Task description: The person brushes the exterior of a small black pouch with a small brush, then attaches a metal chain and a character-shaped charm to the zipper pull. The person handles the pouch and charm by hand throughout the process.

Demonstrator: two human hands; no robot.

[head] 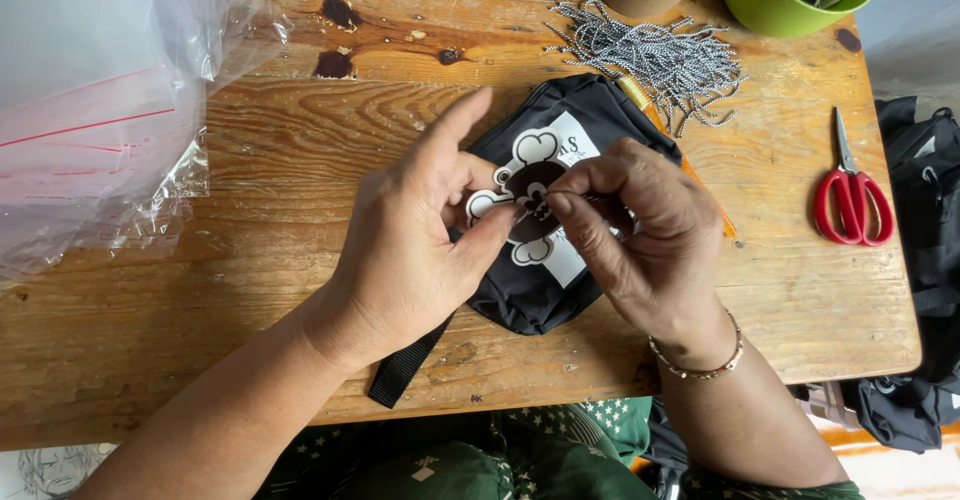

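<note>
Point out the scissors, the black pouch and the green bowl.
scissors [851, 203], head view, on the red handles.
black pouch [528, 295], head view, on the bare black fabric near its lower edge.
green bowl [775, 8], head view, on the outer wall.

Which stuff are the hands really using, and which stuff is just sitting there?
Using:
left hand and right hand, pinching a skull-shaped tag
black bag under them

Just sitting:
red scissors
pile of black-and-white cords
green bowl
clear plastic bags
</note>
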